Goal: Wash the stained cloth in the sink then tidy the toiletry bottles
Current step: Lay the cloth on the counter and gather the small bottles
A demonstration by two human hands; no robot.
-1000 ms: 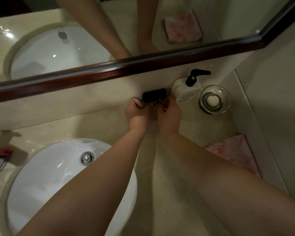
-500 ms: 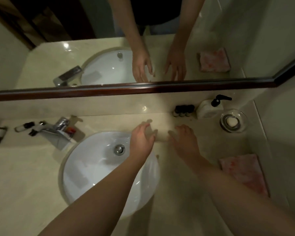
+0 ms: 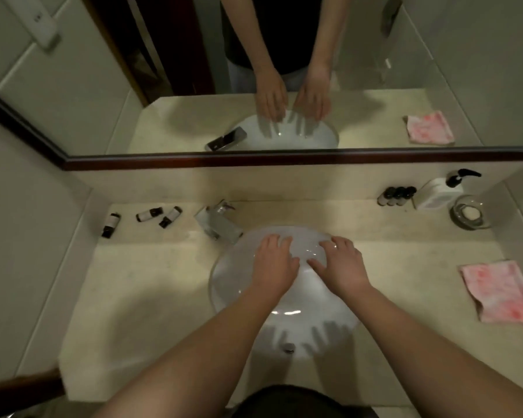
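Note:
My left hand (image 3: 274,260) and my right hand (image 3: 341,263) hover side by side over the white sink (image 3: 224,282), fingers spread, holding nothing. The pink stained cloth (image 3: 501,291) lies folded on the counter at the right, apart from both hands. Several small dark-capped bottles (image 3: 396,195) stand in a row against the back wall at the right. Three more small bottles lie toppled on the counter left of the tap: one (image 3: 111,224), a second (image 3: 148,214) and a third (image 3: 170,217).
A chrome tap (image 3: 218,220) stands behind the sink at its left. A white pump bottle (image 3: 441,191) and a glass soap dish (image 3: 470,212) sit in the back right corner. A mirror (image 3: 284,70) with a dark frame runs along the back wall.
My hands left the row of small bottles by the pump bottle and drew back to above the sink. The camera view has pulled back and shifted left, showing the toppled bottles.

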